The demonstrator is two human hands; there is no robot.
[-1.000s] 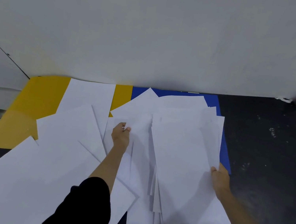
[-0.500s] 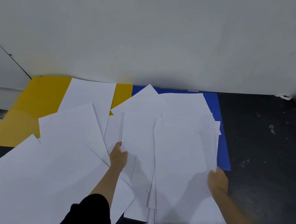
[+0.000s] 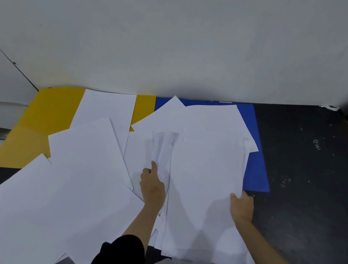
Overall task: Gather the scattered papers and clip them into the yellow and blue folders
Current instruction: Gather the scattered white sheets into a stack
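the left hand [image 3: 153, 187] pinches the left edge of a white paper stack [image 3: 204, 181] while the right hand [image 3: 242, 206] grips its right edge. the stack overlaps the blue folder [image 3: 257, 167]; loose sheets [image 3: 88, 155] cover the yellow folder [image 3: 41, 121] beside it.

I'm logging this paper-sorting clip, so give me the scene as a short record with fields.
surface: dark floor
folders: yellow folder left, blue folder right, both partly under paper
loose sheets: spread left
stack: between the hands
left hand: on the stack's left edge
right hand: grips the stack's right edge
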